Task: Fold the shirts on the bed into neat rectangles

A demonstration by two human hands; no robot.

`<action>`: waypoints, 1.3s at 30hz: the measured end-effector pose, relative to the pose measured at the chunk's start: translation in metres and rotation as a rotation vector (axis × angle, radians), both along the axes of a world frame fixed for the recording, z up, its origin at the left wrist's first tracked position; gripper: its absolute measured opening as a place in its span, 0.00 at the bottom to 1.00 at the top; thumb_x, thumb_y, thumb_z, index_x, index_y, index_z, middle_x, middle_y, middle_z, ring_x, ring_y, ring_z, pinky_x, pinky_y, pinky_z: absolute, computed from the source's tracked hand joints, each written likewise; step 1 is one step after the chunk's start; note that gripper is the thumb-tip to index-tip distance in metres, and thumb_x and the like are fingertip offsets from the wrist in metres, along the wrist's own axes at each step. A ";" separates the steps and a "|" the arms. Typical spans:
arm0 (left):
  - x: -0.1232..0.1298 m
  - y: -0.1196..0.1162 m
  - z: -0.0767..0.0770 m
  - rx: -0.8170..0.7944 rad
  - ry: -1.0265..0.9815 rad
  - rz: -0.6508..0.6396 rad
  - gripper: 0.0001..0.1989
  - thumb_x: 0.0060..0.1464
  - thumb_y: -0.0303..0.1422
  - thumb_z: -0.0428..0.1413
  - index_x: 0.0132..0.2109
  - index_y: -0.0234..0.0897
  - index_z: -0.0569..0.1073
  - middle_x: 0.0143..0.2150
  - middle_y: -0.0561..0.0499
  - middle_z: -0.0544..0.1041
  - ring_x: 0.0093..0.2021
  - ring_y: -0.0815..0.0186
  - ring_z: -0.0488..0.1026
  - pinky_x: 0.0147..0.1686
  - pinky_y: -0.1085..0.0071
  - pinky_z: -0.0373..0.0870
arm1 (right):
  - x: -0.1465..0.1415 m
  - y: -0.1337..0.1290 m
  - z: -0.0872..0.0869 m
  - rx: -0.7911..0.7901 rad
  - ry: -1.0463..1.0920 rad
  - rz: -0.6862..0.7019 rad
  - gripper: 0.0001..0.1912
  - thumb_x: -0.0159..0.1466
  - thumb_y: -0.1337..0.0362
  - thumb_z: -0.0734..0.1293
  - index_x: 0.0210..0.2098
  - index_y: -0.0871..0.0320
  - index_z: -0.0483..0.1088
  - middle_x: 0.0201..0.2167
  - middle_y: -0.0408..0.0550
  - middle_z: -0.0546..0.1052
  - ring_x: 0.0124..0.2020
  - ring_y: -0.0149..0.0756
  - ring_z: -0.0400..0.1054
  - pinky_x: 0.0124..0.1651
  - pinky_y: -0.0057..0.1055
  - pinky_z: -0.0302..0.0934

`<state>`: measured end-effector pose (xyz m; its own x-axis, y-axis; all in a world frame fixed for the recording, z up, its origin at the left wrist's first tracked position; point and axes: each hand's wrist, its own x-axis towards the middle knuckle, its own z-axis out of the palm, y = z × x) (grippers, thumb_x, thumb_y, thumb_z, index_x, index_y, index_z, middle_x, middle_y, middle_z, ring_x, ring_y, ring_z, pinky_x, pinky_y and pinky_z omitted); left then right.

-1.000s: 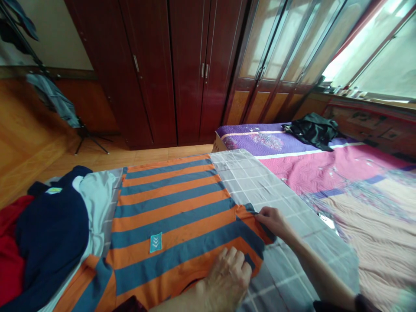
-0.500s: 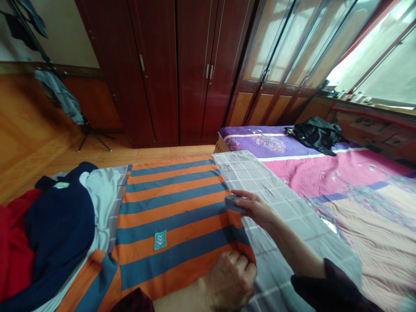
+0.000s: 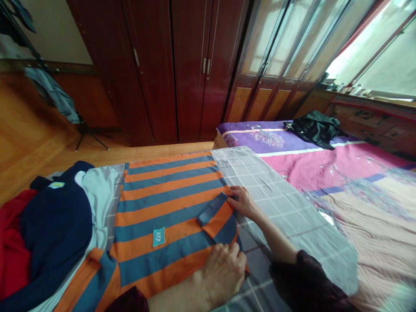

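An orange and grey-blue striped shirt (image 3: 169, 203) lies spread on a grey checked sheet, a small teal patch on its front. Its right sleeve (image 3: 217, 216) is turned inward over the body, the stripes there running at a slant. My right hand (image 3: 242, 201) pinches the upper edge of that folded sleeve. My left hand (image 3: 222, 271) is closed on the shirt's near right edge, below the sleeve; the cloth inside the fist is hidden. The shirt's left sleeve (image 3: 86, 281) stretches toward the lower left.
Left of the shirt lie a navy garment (image 3: 56, 229), a red one (image 3: 13, 242) and a pale one (image 3: 104, 195). The grey checked sheet (image 3: 292, 225) continues right, beside a bed with a colourful cover (image 3: 292, 164) and a black garment (image 3: 313, 128). Dark red wardrobes (image 3: 191, 73) stand behind.
The right sleeve has been folded inward over the shirt's body. My right hand has moved slightly left and holds the fold's edge; my left hand has shifted a little left.
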<state>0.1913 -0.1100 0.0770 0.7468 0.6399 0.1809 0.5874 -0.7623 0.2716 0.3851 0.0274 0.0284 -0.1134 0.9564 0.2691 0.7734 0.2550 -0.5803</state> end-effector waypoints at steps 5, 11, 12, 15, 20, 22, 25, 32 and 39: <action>0.001 0.000 -0.004 -0.016 -0.001 -0.004 0.09 0.55 0.25 0.46 0.37 0.39 0.70 0.37 0.51 0.74 0.37 0.65 0.72 0.37 0.69 0.67 | 0.000 0.002 -0.009 0.051 -0.073 -0.011 0.06 0.57 0.61 0.66 0.27 0.56 0.72 0.45 0.53 0.74 0.49 0.43 0.66 0.54 0.44 0.58; 0.002 0.003 -0.007 -0.031 -0.011 -0.064 0.08 0.52 0.26 0.47 0.36 0.36 0.70 0.36 0.47 0.74 0.37 0.60 0.73 0.38 0.65 0.68 | -0.019 -0.020 0.000 0.120 -0.209 0.064 0.25 0.62 0.54 0.64 0.54 0.59 0.66 0.62 0.59 0.59 0.64 0.50 0.50 0.61 0.50 0.51; 0.003 0.003 -0.010 -0.034 -0.020 -0.066 0.07 0.52 0.26 0.47 0.36 0.36 0.70 0.36 0.47 0.74 0.36 0.60 0.73 0.37 0.65 0.68 | -0.024 -0.024 0.001 0.116 -0.272 0.137 0.28 0.62 0.53 0.63 0.58 0.60 0.62 0.64 0.59 0.56 0.65 0.50 0.46 0.62 0.51 0.49; 0.006 0.004 -0.018 -0.032 -0.044 -0.061 0.07 0.51 0.27 0.49 0.35 0.37 0.71 0.35 0.46 0.75 0.35 0.59 0.73 0.35 0.63 0.68 | -0.034 -0.028 0.000 0.063 -0.440 0.243 0.31 0.64 0.51 0.60 0.62 0.59 0.57 0.65 0.58 0.55 0.67 0.50 0.44 0.64 0.53 0.44; 0.007 0.005 -0.023 0.035 0.035 -0.090 0.06 0.51 0.28 0.51 0.36 0.38 0.72 0.33 0.47 0.75 0.33 0.62 0.73 0.31 0.66 0.70 | -0.038 -0.033 0.001 0.126 -0.511 0.154 0.34 0.65 0.50 0.59 0.64 0.65 0.55 0.67 0.62 0.48 0.68 0.52 0.38 0.65 0.54 0.40; 0.006 0.006 -0.021 0.071 0.049 -0.098 0.05 0.50 0.28 0.53 0.36 0.39 0.72 0.33 0.47 0.76 0.32 0.62 0.74 0.29 0.67 0.70 | -0.041 -0.041 -0.002 0.124 -0.511 0.311 0.37 0.64 0.47 0.59 0.66 0.62 0.50 0.67 0.60 0.48 0.68 0.50 0.39 0.65 0.52 0.43; 0.004 0.006 -0.021 0.131 -0.018 -0.057 0.02 0.50 0.29 0.57 0.34 0.38 0.73 0.31 0.49 0.76 0.30 0.64 0.74 0.26 0.70 0.69 | -0.045 -0.043 -0.012 0.096 -0.524 0.449 0.39 0.63 0.44 0.58 0.66 0.59 0.48 0.67 0.58 0.50 0.67 0.51 0.42 0.64 0.52 0.45; -0.011 -0.007 0.005 0.207 -0.012 0.055 0.05 0.53 0.33 0.60 0.31 0.40 0.72 0.28 0.55 0.76 0.28 0.69 0.73 0.28 0.72 0.67 | -0.063 0.013 -0.014 0.178 -0.481 0.141 0.33 0.64 0.49 0.60 0.61 0.66 0.59 0.64 0.65 0.55 0.66 0.59 0.43 0.62 0.59 0.45; -0.147 -0.016 0.058 0.015 -0.031 0.530 0.06 0.62 0.33 0.51 0.42 0.41 0.72 0.39 0.53 0.77 0.40 0.65 0.75 0.41 0.71 0.67 | -0.127 -0.054 0.006 0.186 -0.338 0.730 0.30 0.65 0.52 0.60 0.64 0.55 0.54 0.66 0.57 0.53 0.65 0.52 0.48 0.61 0.54 0.52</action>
